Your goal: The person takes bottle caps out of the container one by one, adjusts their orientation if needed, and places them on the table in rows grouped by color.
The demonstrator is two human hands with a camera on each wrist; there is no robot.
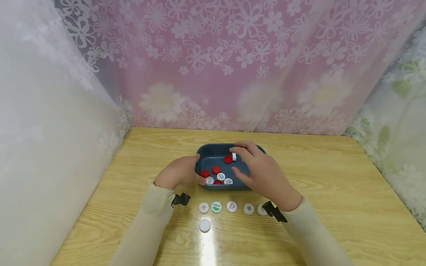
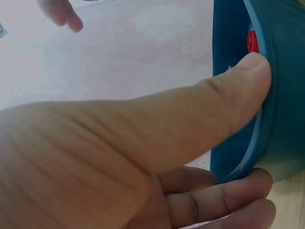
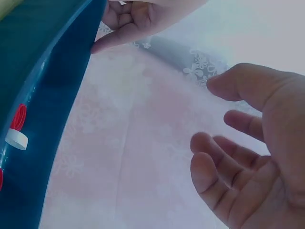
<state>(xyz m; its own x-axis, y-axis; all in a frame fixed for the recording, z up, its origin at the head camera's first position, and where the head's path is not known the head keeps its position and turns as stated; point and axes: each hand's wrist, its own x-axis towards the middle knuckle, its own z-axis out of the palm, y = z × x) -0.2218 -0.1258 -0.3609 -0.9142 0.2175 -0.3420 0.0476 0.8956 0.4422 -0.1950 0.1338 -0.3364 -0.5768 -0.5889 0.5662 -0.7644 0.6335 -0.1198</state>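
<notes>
A dark blue tray (image 1: pixel 226 187) on the table holds several red caps (image 1: pixel 216 170) and white caps (image 1: pixel 221 176). One white cap (image 1: pixel 234 157) stands on edge beside a red one near the tray's middle. The left hand (image 1: pixel 181 171) grips the tray's left end; in the left wrist view its thumb (image 2: pixel 238 90) lies over the rim and its fingers are against the outside. Over the right part of the tray hovers the right hand (image 1: pixel 266 173), fingers spread and bent, holding nothing, as the right wrist view of the hand (image 3: pixel 252 152) also shows.
In front of the tray, several white caps (image 1: pixel 232 206) lie in a row on the wooden table (image 1: pixel 332 177), the rightmost partly behind the right wrist's strap. A single white cap (image 1: pixel 204 225) lies nearer the front. Floral curtains (image 1: pixel 213 74) hang behind and at the sides.
</notes>
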